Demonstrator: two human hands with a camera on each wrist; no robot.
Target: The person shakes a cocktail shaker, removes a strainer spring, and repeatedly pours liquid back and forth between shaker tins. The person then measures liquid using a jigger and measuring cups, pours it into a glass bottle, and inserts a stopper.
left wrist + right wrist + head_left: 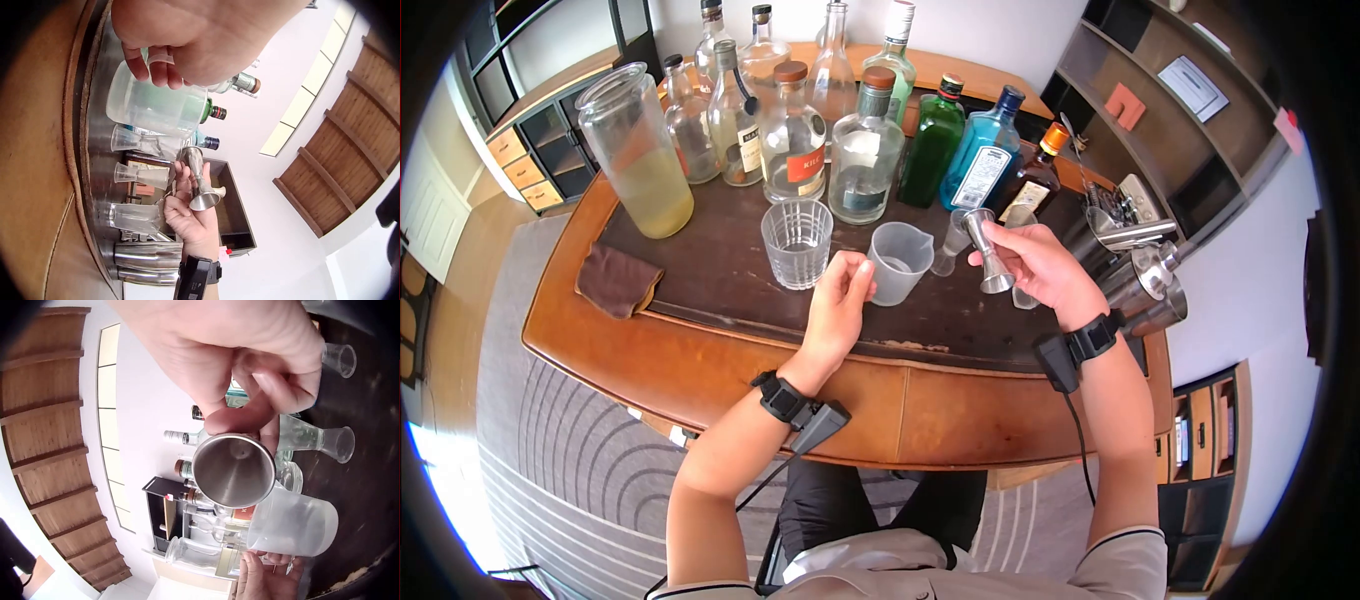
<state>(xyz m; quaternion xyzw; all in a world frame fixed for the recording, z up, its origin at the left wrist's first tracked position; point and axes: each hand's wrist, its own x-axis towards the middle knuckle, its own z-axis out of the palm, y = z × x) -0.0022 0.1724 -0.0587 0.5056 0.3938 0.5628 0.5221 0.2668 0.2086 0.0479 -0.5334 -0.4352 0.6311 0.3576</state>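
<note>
My left hand (837,310) grips the handle of a frosted plastic measuring jug (900,265), with its fingers curled at the jug's left side. The jug stands upright on the dark desk top, and its spout points right. Between thumb and fingers my right hand (1045,268) pinches a steel double jigger (994,268) at its waist, held up to the right of the jug. In the right wrist view the jigger's wide cup (234,472) faces the camera and looks empty. Clear hourglass-shaped jiggers (139,175) stand behind and below the right hand.
A cut-glass tumbler (797,245) stands left of the jug. Several bottles, among them a green bottle (932,150) and a blue bottle (982,150), line the back. A pitcher (645,180) of cloudy yellow liquid and a brown cloth (618,280) sit left; steel shakers (1155,290) sit right.
</note>
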